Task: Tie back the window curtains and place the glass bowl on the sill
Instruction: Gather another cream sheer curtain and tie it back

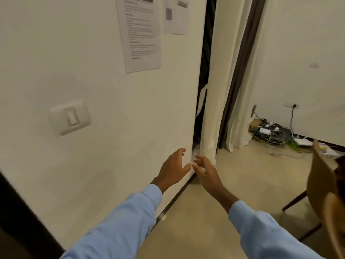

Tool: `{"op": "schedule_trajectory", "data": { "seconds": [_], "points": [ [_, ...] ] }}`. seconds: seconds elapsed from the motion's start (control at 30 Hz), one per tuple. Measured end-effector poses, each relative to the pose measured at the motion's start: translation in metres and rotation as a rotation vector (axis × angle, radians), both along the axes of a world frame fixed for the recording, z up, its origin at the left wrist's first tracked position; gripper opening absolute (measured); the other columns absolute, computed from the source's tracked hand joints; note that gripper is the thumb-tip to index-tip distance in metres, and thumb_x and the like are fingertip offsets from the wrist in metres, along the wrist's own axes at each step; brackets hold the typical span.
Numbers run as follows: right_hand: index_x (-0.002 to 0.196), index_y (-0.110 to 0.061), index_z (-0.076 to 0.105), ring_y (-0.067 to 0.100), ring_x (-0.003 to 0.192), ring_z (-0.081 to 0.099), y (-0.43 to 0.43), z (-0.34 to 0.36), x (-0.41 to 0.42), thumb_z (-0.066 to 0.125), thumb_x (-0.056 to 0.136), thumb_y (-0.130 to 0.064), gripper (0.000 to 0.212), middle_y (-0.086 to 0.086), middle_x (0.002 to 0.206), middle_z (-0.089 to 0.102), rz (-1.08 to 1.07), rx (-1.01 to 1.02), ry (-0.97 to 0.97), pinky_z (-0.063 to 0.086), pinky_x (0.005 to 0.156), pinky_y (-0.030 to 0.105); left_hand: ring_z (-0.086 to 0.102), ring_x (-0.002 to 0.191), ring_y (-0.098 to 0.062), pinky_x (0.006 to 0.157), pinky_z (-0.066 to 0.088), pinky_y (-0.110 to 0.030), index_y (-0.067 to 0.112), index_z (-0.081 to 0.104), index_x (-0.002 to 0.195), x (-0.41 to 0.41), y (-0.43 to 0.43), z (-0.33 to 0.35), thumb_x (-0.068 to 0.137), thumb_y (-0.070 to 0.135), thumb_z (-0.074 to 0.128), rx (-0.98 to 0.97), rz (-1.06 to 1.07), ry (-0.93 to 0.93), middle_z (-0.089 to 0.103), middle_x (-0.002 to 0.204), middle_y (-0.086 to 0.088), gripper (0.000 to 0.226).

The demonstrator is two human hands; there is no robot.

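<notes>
A: Seeing the curtain point(214, 81) yet?

B: Looking straight at it. Finding it hanging in long cream folds just past the corner of the wall point(93, 71), running top to bottom of the view and leaning only slightly. Seeing a second panel point(240, 116) with a dark band hanging just beside it, to the right.

A: Holding anything?

B: Holding nothing. Keeping the left hand point(173, 166) out in front of the wall's corner with fingers spread and loosely bent. Keeping the right hand point(206, 171) just beside it, fingers likewise parted, thumb tips nearly meeting.

A: Judging which one nearer?

B: Judging the right hand nearer, hovering just short of the curtain's lower hem. Finding the cloth ahead and slightly right, rising upward from there. Not managing to tell touching from apart.

A: Needing what for the coming move?

B: Probably needing to travel up along that upright axis and gather the folds higher, rather than pinching at the hem.

A: Spotting the glass bowl or the sill?

B: Seeing neither. Guessing at the sill hiding behind the curtain, in the dark gap.

A: Reading anything?

B: Trying. Making out two printed sheets point(141, 34) stuck on the wall, but finding the text too blurred. Finding no brand on the switch plate point(70, 117) or among the cables point(270, 131) on the floor.
</notes>
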State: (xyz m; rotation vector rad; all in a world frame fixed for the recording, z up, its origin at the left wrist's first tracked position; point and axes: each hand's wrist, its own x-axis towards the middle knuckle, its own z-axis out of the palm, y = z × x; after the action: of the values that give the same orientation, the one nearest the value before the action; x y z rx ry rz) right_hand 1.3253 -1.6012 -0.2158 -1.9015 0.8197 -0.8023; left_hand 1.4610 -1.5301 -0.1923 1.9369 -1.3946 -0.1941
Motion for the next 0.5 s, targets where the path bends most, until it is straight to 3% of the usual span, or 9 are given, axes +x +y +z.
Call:
{"op": "schedule_trajectory", "data": {
  "seconds": [0.3,0.5],
  "points": [
    [0.139,-0.017,0.046,0.014,0.120,0.054,-0.120,0.028,0.049,0.059,0.096,-0.034,0.048,-0.001,0.131,0.057,-0.076,-0.022,-0.025,0.047,0.099,0.031,0.052,0.120,-0.016,0.091,0.044,-0.023,0.022,0.038,0.137,0.058,-0.133,0.018,0.088,0.044,0.061,-0.059,-0.073,-0.001,0.052,0.136,0.001,0.059],
    [0.138,-0.019,0.047,0.013,0.121,0.054,-0.195,0.034,0.080,0.060,0.096,-0.033,0.046,-0.003,0.130,0.058,-0.162,-0.042,-0.061,0.049,0.099,0.033,0.052,0.121,-0.016,0.094,0.044,-0.025,0.021,0.038,0.139,0.090,-0.213,0.035,0.088,0.042,0.061,-0.062,-0.151,-0.012,0.052,0.136,0.001,0.059]
  ]
}}
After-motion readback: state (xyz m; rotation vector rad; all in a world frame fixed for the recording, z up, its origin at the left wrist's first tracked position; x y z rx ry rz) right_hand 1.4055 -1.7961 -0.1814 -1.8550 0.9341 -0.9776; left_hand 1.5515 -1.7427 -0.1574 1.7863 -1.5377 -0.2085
